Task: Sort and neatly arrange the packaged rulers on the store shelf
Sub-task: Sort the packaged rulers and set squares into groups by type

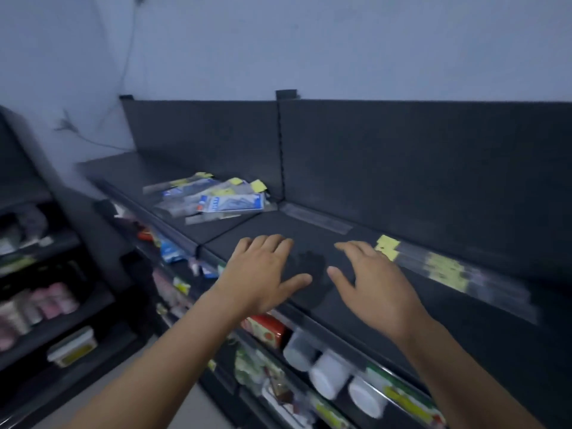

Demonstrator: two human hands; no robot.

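Two bare arms reach forward, with the left hand (260, 274) and the right hand (373, 283) held flat, palms down, over the dark top shelf (340, 305), fingers (267, 244) spread apart and holding nothing. A row of packaged rulers (448, 270) with yellow tags lies just beside the right hand. Farther back on the left sits a messy pile of rulers (213, 198).

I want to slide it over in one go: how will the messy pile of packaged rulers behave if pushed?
The pile lies loosely criss-crossed, so it would probably fan out rather than move together. The glossy clear sleeves look slippery on the smooth dark shelf. Each flat, thin pack is likely light.
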